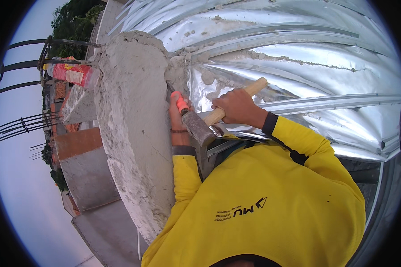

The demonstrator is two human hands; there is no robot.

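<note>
My left hand point(175, 116) is closed around a chisel with an orange-red grip point(180, 102). The chisel's dark blade points up and left, against the side of a rough grey concrete wall top point(133, 102). In my right hand point(239, 107) is a hammer's pale wooden handle point(256, 86), gripped partway along. Its grey steel head point(198, 128) lies just below the chisel's butt end; whether the two touch, I cannot tell. Crumbled mortar point(178, 71) sits in the corner beyond the blade.
Crinkled silver foil sheeting point(294, 75) with metal battens point(298, 106) and scattered debris spreads to the right. Dark rebar point(26, 64) sticks out at the far left, beside a plastic bottle with a red label point(73, 74). Lower concrete blocks point(89, 178) stand beyond the wall's left edge.
</note>
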